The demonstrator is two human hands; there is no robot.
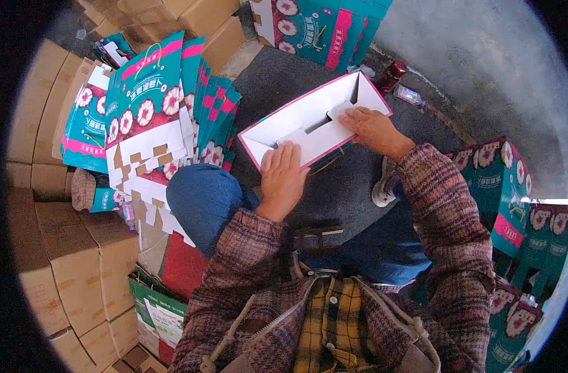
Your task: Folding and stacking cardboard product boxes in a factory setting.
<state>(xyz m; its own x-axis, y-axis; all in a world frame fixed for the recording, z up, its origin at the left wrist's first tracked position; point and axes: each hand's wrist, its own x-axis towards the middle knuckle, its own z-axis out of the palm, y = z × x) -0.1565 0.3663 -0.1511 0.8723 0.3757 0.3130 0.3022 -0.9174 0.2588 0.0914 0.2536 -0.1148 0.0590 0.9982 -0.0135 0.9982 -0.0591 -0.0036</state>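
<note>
A cardboard gift box (324, 132), white inside with a pink-edged rim, is tilted in front of me over my lap, its opening with loose white flaps facing up. My left hand (283, 179) grips its near left side, fingers over the white flap and the thumb hidden. My right hand (376, 132) holds the right end, fingers bent onto another white flap. A yellowish cord handle (327, 163) shows beneath the near edge.
Flat teal and pink cartons (148, 93) lean in a fanned stack at the left. Brown cardboard boxes (63, 261) are piled at far left. Formed gift boxes (504, 177) stand at the right and more cartons (321, 31) at the back. A dark red bottle (391, 76) is beside the wall.
</note>
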